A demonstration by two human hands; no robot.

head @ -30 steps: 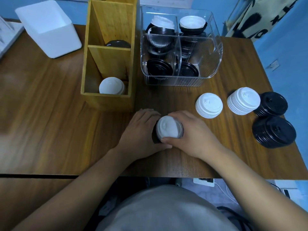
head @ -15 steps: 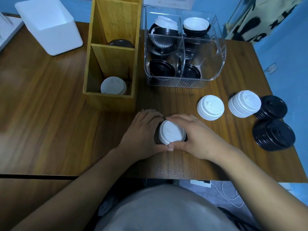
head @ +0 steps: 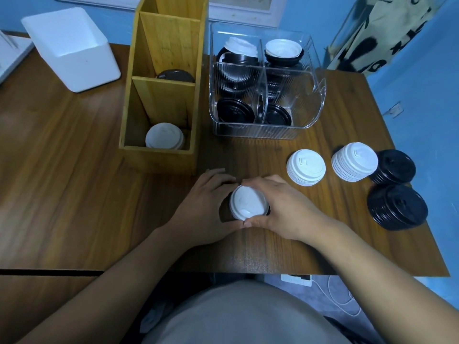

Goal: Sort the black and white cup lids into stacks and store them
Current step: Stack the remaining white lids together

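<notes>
Looking down, I see the wooden table (head: 74, 194), on it the tall wooden box (head: 159, 160) and beside it the clear bin (head: 255, 131). Near the front edge, the left hand (head: 206, 204) and the right hand (head: 283, 207) both curl around a white-topped lid stack (head: 248, 202) standing on the table.

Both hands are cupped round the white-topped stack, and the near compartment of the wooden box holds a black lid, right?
Not quite. In the head view the near compartment of the wooden box holds a white lid; the black lid sits in the far compartment. The left hand and right hand do cup the white-topped stack.
</notes>
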